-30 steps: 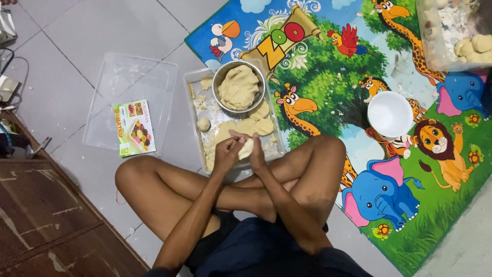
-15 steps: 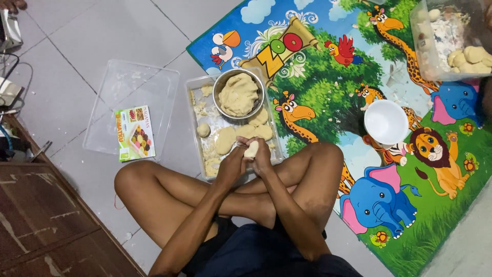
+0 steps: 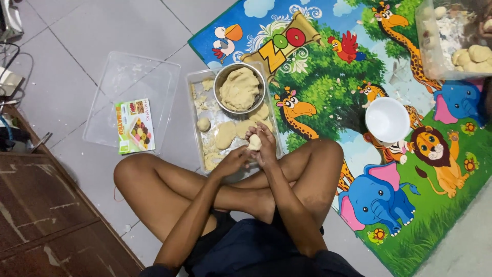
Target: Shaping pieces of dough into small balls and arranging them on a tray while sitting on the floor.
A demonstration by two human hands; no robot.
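I sit cross-legged on the floor. My right hand [image 3: 267, 145] cups a small lump of pale dough [image 3: 254, 142], and my left hand [image 3: 233, 161] presses against it from the left. Both hands hover over the near end of a clear rectangular tray [image 3: 196, 128]. On the tray lie several flattened dough pieces [image 3: 225, 134] and a metal bowl [image 3: 225, 76] filled with a big mass of dough [image 3: 240, 89].
A clear plastic lid [image 3: 128, 77] with a colourful leaflet [image 3: 135, 126] on it lies left of the tray. On the animal-print play mat [image 3: 400, 174] sit a white bowl [image 3: 387, 119] and a clear container [image 3: 435, 56] with dough balls. Dark wooden furniture [image 3: 41, 215] stands at lower left.
My hands have kept working the dough lump over the tray, turning it between the palms. The view has shifted slightly; the tray and bowls have stayed put.
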